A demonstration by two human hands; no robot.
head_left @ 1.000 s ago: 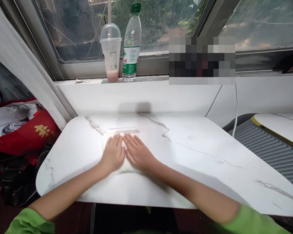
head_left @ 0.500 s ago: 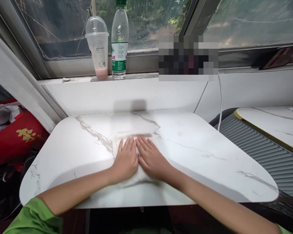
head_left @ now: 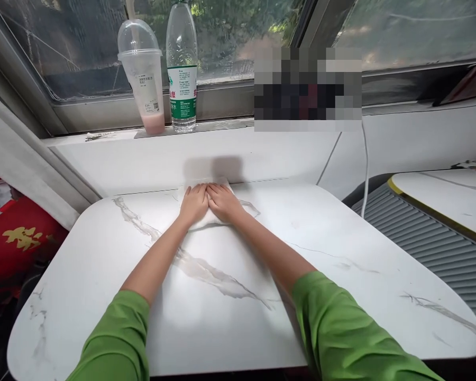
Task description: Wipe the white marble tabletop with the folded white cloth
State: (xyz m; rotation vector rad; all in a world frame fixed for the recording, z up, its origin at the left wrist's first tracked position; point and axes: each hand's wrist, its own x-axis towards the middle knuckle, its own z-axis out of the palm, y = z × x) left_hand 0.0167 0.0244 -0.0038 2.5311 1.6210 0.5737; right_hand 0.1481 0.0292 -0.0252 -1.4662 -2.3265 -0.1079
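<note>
A white cloth (head_left: 212, 219) lies against the far edge of the white marbled table (head_left: 218, 317), by the wall. My left hand (head_left: 194, 203) presses flat on it, fingers stretched forward. Beside it and touching it at the fingertips, my right hand (head_left: 224, 202) also rests flat on the cloth. Both arms reach straight ahead over the table. Most of the cloth's middle is covered by my hands; its rear corner and front fold show.
On the window ledge stand a domed plastic cup (head_left: 145, 90) with some pink drink and a clear water bottle (head_left: 183, 95). A blurred-out patch hides something to their right. A white cable (head_left: 365, 169) hangs down the wall. A red bag (head_left: 19, 238) sits at the left.
Both hands have slid forward with the cloth, from the middle of the table to its far edge. My arms have straightened, and the view has shifted slightly.
</note>
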